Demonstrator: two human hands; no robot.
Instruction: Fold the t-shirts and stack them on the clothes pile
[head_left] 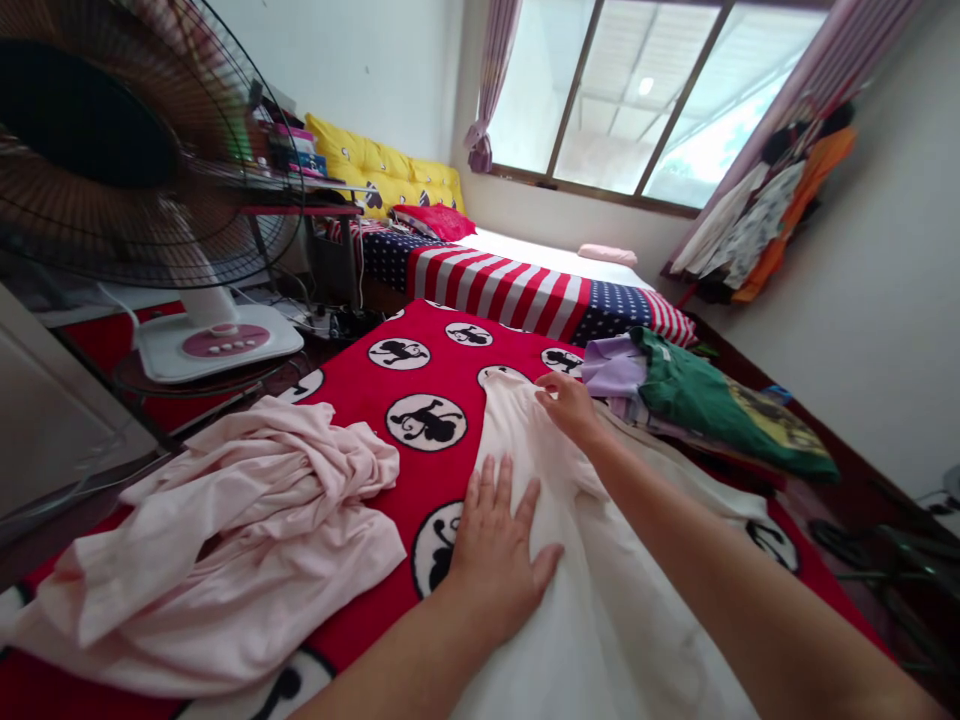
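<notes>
A cream white garment (600, 600) lies spread on a red blanket (442, 365) printed with black-and-white figures. My left hand (495, 545) lies flat on the garment's left edge, fingers stretched out and apart. My right hand (570, 400) reaches further away and pinches the garment's far end with curled fingers. A crumpled pale pink garment (232, 530) lies to the left of my left hand, apart from it.
A pile of folded clothes, green (712, 405) over lilac (615, 365), sits at the right. A standing fan (127, 150) is at the left on a white base. Behind are a flag-patterned bed (517, 285), yellow cushions, a window and hanging clothes (772, 210).
</notes>
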